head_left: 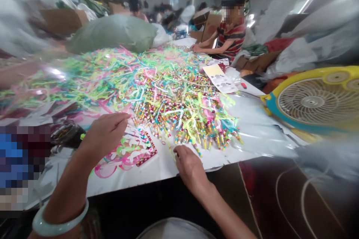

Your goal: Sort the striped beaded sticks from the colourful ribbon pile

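A big heap of small colourful tube-shaped toys (179, 115) mixed with neon green, pink and white plastic strips (112, 71) covers the white table (252, 134). My left hand (105, 132), with a pale green bangle on its wrist, hovers at the heap's near left edge, fingers curled downward; what it holds cannot be seen. My right hand (189, 164) rests on the table's near edge just below the heap, fingers bent against the surface beside a thin strip.
A yellow and blue fan (311, 101) lies at the right. A printed card (220, 78) sits past the heap. A person in a striped shirt (231, 37) works at the far end. Sacks and cardboard boxes (112, 31) stand behind.
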A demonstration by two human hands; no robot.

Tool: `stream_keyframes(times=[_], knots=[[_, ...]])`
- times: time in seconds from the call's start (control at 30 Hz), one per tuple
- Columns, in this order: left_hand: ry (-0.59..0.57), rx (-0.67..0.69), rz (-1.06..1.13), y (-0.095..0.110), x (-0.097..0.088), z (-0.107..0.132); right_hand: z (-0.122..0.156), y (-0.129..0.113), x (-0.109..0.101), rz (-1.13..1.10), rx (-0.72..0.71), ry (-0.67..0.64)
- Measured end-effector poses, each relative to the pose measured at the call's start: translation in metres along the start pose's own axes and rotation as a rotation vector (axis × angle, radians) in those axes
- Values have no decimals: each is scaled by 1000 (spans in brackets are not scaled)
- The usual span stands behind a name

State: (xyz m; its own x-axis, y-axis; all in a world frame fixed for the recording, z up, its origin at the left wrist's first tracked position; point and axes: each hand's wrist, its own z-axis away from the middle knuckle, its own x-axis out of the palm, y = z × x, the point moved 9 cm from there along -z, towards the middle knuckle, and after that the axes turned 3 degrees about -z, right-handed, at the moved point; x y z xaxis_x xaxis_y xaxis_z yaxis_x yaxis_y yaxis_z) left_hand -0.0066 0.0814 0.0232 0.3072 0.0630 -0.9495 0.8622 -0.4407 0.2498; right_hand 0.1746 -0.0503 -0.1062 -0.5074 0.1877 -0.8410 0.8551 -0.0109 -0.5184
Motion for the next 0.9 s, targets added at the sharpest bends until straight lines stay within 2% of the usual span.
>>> stream_keyframes(times=[0.17, 0.23, 0.3, 0.37, 0.5, 0.57, 0.6, 0.67, 0.77, 0.83, 0.9], knots=[[151, -230, 206, -33, -16, 34, -44, 13, -47, 18, -68, 242], [246, -322, 279, -45, -20, 54, -52, 18, -68, 28, -76, 387], [328, -405, 355, -53, -19, 74, -54, 17, -77, 12, -89, 492], [410, -473, 450, -59, -10, 93, -54, 11, -63, -131, -95, 475], [571, -567, 603, -56, 27, 126, -51, -8, 14, -652, -25, 172], [594, -584, 623, -46, 47, 140, -49, -18, 44, -829, -1, 83], [580, -591, 641, -40, 56, 146, -49, -19, 52, -881, 14, 78], [504, -592, 679, -33, 68, 154, -49, -11, 59, -911, 69, 116], [430, -555, 582, -39, 58, 152, -51, 5, 58, -865, 123, 154], [395, -525, 441, -56, 45, 134, -51, 9, 58, -850, 120, 152], [273, -485, 461, -75, 50, 101, -50, 10, 61, -870, 117, 154]])
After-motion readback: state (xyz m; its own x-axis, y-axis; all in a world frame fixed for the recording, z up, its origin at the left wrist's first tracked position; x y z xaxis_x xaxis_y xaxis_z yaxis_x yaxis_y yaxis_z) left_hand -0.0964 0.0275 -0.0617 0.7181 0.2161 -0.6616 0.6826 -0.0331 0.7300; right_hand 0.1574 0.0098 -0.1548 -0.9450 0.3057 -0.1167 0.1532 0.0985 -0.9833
